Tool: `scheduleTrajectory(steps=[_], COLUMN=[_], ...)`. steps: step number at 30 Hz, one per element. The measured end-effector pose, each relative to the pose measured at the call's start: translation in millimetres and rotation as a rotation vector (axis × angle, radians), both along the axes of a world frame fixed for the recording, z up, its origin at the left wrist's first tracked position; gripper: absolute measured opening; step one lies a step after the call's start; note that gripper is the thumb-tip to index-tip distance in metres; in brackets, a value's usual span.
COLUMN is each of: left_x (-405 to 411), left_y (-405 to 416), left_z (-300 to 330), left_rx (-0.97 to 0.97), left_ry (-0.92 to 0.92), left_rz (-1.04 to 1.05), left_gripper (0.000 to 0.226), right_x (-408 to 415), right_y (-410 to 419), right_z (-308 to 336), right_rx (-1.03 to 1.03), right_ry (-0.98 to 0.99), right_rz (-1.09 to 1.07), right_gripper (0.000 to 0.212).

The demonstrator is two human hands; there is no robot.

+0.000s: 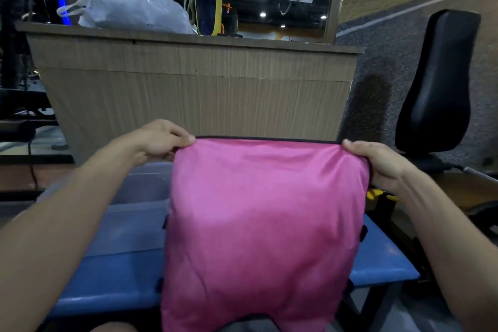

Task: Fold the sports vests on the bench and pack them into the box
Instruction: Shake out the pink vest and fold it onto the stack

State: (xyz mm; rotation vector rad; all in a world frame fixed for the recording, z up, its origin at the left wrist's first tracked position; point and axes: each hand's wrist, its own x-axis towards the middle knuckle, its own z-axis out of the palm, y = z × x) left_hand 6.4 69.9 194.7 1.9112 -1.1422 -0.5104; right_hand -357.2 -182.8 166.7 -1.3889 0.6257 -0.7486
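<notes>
Two hands, left hand point(159, 140) and right hand point(377, 162), grip one pink vest point(264, 218).

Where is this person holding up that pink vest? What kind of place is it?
Most likely a gym. The pink vest hangs over a blue padded bench, a black padded machine seat stands to the right, and a sports shaker bottle sits on the wooden counter beyond.

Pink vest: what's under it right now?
Both hands, left hand and right hand, hold the pink vest up over the blue bench. A clear box shows at its left; whatever lies directly beneath is covered.
</notes>
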Motion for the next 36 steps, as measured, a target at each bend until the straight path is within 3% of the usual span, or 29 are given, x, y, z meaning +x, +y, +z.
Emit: scheduleTrajectory(steps=[2, 4, 7, 11, 13, 16, 19, 25, 30, 33, 36], left_x=[-11, -47, -104, -135, -138, -135, -138, -143, -138, -138, -138], left_y=[-18, -26, -36, -48, -49, -52, -55, -52, -51, -49, -45], left_z=[-9, -7, 2, 7, 5, 0, -3, 1, 2, 5, 9], left_rx=[0.078, 0.035, -0.056, -0.203, -0.238, -0.279, -0.260, -0.223, -0.240, -0.245, -0.223], left_ry=[-0.148, -0.033, 0.202, 0.413, 0.362, 0.146, 0.084, 0.297, 0.311, 0.277, 0.355], left_rz=[0.117, -0.015, -0.243, -0.182, -0.117, -0.018, -0.019, -0.050, -0.067, -0.077, -0.114], left_gripper=[0.025, 0.014, 0.013, 0.009, 0.009, 0.012, 0.016, 0.016, 0.011, 0.016, 0.015], right_x=[23, 46, 78, 95, 91, 83, 84, 92, 92, 94, 95], right_y=[9, 26, 65, 97, 100, 103, 107, 104, 109, 112, 115], right_z=[-5, -4, 6, 16, 17, 20, 21, 22, 25, 28, 29], right_rx=[0.009, -0.065, -0.227, -0.432, -0.422, -0.401, -0.439, -0.547, -0.621, -0.605, -0.548], right_ry=[0.051, 0.111, 0.155, 0.198, 0.204, 0.212, 0.234, 0.260, 0.308, 0.315, 0.273], right_rz=[-0.121, -0.195, -0.062, -0.087, -0.106, -0.101, -0.106, -0.268, -0.301, -0.292, -0.244], right_gripper=[0.032, 0.013, 0.017, 0.021, 0.016, 0.017, 0.021, 0.025, 0.022, 0.018, 0.016])
